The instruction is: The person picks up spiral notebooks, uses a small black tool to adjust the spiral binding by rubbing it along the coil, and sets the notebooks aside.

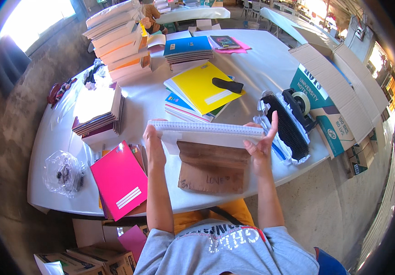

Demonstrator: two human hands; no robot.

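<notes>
A white notebook (206,129) with a row of holes or coil along its upper edge is held edge-on between both my hands. My left hand (154,143) is closed round its left end. At the right end my right hand (262,143) grips it, index finger pointing up and thumb in front. Just below the notebook, a brown wooden stand (213,176) with handwriting on it rests at the table's near edge. Beyond, a black narrow object (227,85) lies on a yellow notebook (202,86) atop a pile.
On the white table (138,107) are a pink notebook (120,181), notebook stacks (99,107), a tall paper stack (122,43), black binding coils (285,126), a tape dispenser (302,103) and a plastic bag (63,173). An open carton (339,101) stands right. Another person (150,16) is behind the stack.
</notes>
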